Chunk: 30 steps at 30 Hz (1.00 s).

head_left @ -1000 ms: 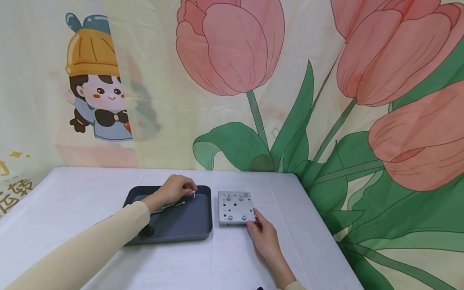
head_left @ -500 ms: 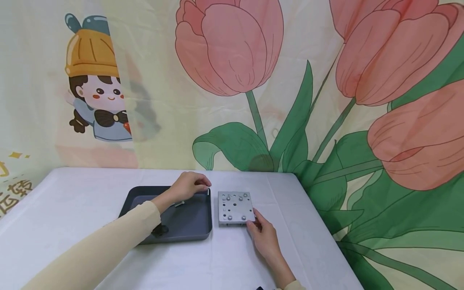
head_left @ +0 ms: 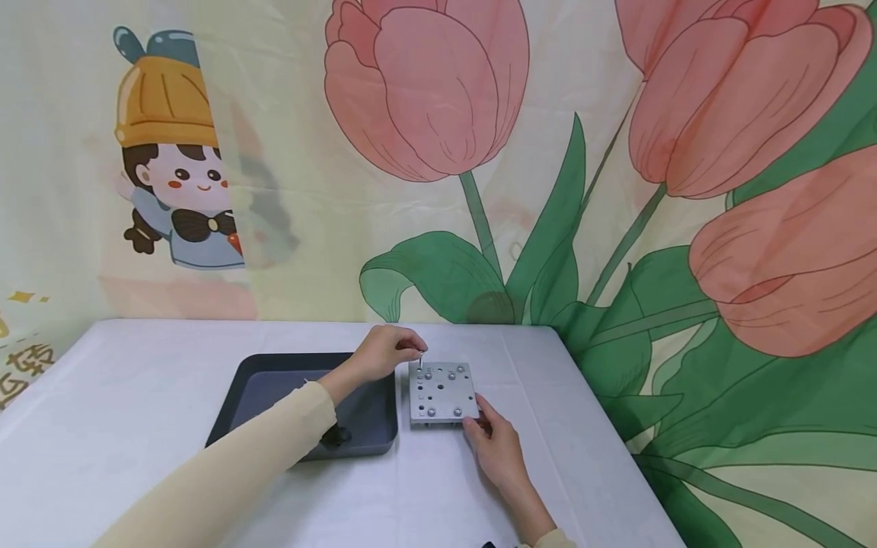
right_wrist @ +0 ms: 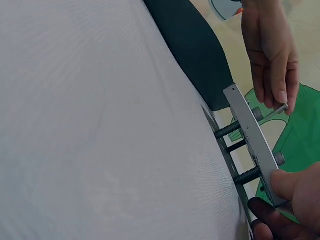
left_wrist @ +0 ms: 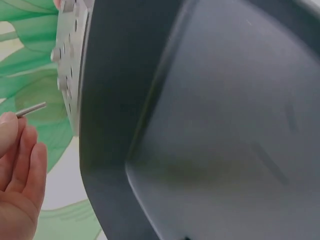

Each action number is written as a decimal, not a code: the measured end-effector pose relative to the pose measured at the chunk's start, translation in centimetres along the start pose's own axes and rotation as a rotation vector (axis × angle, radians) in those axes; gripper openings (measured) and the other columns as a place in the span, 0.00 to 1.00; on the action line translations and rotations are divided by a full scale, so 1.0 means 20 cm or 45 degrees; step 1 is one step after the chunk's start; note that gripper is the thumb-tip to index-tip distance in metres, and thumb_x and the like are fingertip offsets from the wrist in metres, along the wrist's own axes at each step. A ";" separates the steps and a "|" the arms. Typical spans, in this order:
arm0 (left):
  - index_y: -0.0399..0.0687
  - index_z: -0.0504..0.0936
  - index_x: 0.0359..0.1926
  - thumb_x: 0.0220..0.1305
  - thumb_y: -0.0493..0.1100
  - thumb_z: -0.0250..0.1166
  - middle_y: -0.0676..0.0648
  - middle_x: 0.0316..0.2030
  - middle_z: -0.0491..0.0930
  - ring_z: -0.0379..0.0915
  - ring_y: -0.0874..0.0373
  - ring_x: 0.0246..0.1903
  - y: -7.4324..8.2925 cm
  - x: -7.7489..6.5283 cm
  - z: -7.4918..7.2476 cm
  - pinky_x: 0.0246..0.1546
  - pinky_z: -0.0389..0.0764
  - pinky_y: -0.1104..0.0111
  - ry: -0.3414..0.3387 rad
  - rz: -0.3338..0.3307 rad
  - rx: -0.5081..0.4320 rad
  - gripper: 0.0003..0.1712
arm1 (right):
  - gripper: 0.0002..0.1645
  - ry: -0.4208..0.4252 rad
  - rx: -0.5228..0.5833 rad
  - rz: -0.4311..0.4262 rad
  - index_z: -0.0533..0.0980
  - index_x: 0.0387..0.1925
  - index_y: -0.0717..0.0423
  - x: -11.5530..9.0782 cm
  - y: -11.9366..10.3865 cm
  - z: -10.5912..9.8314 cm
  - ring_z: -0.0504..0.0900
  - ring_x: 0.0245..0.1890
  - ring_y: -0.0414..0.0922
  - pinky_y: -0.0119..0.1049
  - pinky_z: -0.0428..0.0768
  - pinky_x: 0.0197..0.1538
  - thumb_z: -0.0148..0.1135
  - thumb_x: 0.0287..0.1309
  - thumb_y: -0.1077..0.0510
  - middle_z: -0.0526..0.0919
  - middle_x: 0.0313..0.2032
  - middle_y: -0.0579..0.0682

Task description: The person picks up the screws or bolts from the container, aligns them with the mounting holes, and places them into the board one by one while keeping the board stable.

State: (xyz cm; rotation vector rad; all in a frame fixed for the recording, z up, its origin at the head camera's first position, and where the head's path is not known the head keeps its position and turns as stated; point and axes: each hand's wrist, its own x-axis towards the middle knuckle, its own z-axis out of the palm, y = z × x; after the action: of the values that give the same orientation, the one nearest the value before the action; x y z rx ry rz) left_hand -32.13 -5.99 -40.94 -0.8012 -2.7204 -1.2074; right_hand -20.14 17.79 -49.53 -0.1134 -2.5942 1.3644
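Observation:
My left hand (head_left: pixel 384 354) pinches a small metal screw (head_left: pixel 421 359) by its top, shank pointing down, over the far left corner of a silver drilled plate (head_left: pixel 441 397). The thin shank of the screw (left_wrist: pixel 32 109) shows in the left wrist view, apart from the plate (left_wrist: pixel 75 60). Several bolt heads stand up from the plate's face. My right hand (head_left: pixel 500 445) grips the plate's near right corner, thumb on top and fingers below. In the right wrist view, threaded bolts (right_wrist: pixel 247 176) run down from the plate to a thin lower piece.
A dark grey tray (head_left: pixel 392 411) stands just left of the plate, with a small black object (head_left: pixel 336 435) near its front. My left sleeve (head_left: pixel 274 434) crosses the tray and hides part of it. The white tablecloth (head_left: pixel 384 502) reaches a printed curtain behind.
My left hand has carried the screw rightward, from above the tray to over the plate's far left corner. My right hand keeps its grip on the plate. The view has shifted slightly.

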 end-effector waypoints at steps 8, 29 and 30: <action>0.46 0.91 0.48 0.71 0.36 0.71 0.52 0.41 0.90 0.84 0.61 0.42 0.04 0.05 0.08 0.51 0.85 0.61 -0.013 -0.040 -0.032 0.08 | 0.33 -0.002 -0.017 0.001 0.70 0.76 0.56 0.00 -0.01 0.00 0.77 0.43 0.43 0.33 0.82 0.47 0.65 0.74 0.56 0.85 0.48 0.51; 0.46 0.91 0.49 0.72 0.36 0.69 0.53 0.40 0.89 0.82 0.61 0.41 0.05 0.12 0.18 0.51 0.83 0.60 -0.059 -0.050 0.000 0.08 | 0.33 -0.014 -0.025 -0.007 0.70 0.76 0.56 -0.01 0.00 0.00 0.78 0.44 0.43 0.39 0.83 0.52 0.65 0.75 0.56 0.86 0.49 0.51; 0.45 0.91 0.49 0.72 0.36 0.69 0.53 0.40 0.89 0.82 0.61 0.41 0.04 0.12 0.19 0.50 0.83 0.61 -0.061 -0.047 0.004 0.08 | 0.33 -0.015 -0.023 -0.007 0.70 0.76 0.56 -0.01 0.00 0.00 0.78 0.44 0.43 0.38 0.83 0.51 0.65 0.74 0.56 0.86 0.49 0.51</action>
State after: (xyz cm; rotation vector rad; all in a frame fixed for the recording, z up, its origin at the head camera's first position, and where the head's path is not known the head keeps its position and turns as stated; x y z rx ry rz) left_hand -33.20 -1.84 -42.34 -0.7931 -2.7865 -1.2065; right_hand -20.01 17.83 -49.54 -0.1012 -2.6145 1.3445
